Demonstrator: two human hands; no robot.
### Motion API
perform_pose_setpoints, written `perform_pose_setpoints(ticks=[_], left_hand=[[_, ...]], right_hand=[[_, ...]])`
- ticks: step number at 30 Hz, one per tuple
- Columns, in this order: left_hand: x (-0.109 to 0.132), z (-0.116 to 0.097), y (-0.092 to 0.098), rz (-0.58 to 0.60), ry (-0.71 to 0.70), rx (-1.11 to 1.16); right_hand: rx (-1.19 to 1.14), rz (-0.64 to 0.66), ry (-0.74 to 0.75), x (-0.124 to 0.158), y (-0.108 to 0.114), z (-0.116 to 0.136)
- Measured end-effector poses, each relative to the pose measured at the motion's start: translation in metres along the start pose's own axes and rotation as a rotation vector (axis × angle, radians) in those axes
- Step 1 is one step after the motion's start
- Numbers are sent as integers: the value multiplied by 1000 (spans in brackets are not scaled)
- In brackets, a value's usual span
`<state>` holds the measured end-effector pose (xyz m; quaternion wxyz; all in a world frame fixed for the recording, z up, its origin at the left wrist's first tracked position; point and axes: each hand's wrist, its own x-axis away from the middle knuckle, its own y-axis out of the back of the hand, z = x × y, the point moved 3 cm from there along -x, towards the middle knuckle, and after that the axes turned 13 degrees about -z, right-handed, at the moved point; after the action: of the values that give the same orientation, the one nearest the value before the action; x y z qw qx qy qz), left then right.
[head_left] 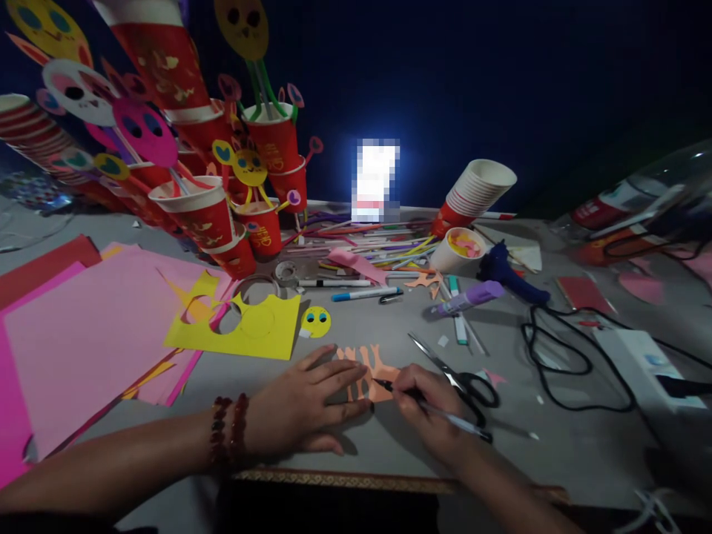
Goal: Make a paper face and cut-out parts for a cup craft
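Note:
A small piece of orange paper [381,363] with cut-out gaps lies near the table's front edge. Across its left part rests my left hand [311,400], palm down with the fingers spread. My right hand [431,404] grips a pen [456,423], whose dark tip meets the paper's surface. Just beyond my left fingers is a yellow paper smiley face [316,322] with blue eyes. A pair of scissors [453,371] with black handles lies partly open beside my right hand.
Yellow paper with round holes [272,345] and pink sheets [100,319] cover the left. Red paper cups with paper characters [194,215] stand behind them. A purple glue stick [467,297], a blue glue gun [509,274] and a looped black cable [584,404] occupy the right.

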<state>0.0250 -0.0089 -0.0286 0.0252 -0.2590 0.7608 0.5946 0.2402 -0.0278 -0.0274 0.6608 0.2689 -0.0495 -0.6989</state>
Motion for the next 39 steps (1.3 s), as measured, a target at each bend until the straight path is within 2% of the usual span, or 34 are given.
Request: perform_pose_setpoints(ticks=[22, 33, 39], left_hand=[[1, -1, 0, 6, 13, 7], [1, -1, 1, -7, 7, 12], [1, 0, 0, -26, 9, 20]], right_hand=[[10, 3, -64, 0, -1, -1], [13, -17, -23, 0, -2, -1], [20, 30, -13, 1, -2, -1]])
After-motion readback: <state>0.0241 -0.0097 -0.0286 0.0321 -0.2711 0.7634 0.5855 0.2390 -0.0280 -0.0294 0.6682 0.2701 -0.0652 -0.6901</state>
